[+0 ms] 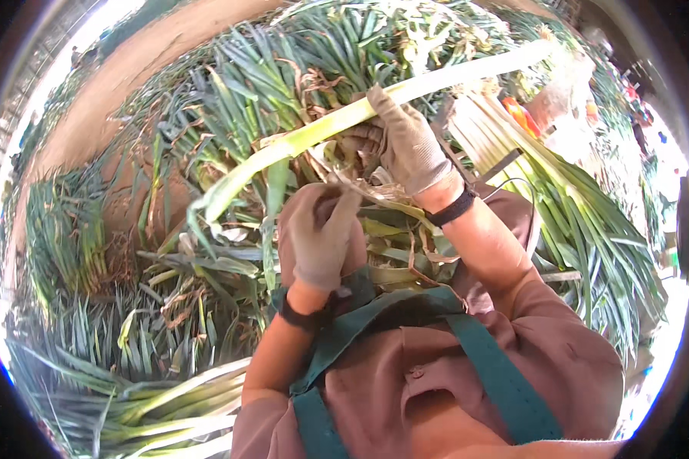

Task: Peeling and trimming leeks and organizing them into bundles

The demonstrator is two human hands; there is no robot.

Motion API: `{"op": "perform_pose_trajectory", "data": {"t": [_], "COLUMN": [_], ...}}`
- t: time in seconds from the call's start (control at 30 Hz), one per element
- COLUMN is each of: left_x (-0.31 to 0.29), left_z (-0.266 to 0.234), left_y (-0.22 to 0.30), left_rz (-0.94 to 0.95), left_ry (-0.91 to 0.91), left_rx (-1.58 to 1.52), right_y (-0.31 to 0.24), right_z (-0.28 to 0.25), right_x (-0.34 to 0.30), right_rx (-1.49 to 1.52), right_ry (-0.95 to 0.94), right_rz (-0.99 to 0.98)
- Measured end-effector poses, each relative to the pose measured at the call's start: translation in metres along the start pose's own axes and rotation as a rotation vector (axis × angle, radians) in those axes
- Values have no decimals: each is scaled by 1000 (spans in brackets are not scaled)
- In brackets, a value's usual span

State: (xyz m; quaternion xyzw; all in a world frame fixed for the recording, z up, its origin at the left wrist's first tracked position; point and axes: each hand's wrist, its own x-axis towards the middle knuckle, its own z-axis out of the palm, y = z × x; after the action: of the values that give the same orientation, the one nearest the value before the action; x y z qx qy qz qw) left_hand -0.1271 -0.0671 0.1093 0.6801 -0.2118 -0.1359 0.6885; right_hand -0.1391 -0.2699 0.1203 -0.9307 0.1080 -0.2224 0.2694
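Note:
My right hand (407, 144), in a beige glove with a black wristband, grips a long leek (467, 75) around its middle; the white stalk points up to the right, its green leaves trail down to the left. My left hand (319, 233), also gloved, pinches a thin dry outer leaf strip (367, 191) just below the stalk. Peeled yellow-green leaf scraps (398, 249) lie in my lap on the brown clothing with green apron straps.
Heaps of untrimmed green leeks (268, 84) lie on the brown dirt ground (130, 69) ahead and to the left. A bundle of pale trimmed stalks (497, 138) sits at the right. More cleaned leeks (176, 402) lie at the lower left.

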Motion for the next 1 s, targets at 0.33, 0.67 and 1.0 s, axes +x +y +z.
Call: {"op": "perform_pose_trajectory", "data": {"t": [0.33, 0.67, 1.0], "left_x": [101, 81, 104], "left_z": [-67, -186, 12], "left_y": [-129, -98, 20], "left_rz": [693, -98, 566], "left_ry": [60, 42, 136], "left_rx": [918, 1303, 1146], "right_y": [-33, 29, -4], "right_z": [-17, -134, -142], "right_x": [-25, 12, 21], "right_rx": [732, 1133, 1290], "right_ry": [204, 683, 413], "right_rz": [124, 188, 10]}}
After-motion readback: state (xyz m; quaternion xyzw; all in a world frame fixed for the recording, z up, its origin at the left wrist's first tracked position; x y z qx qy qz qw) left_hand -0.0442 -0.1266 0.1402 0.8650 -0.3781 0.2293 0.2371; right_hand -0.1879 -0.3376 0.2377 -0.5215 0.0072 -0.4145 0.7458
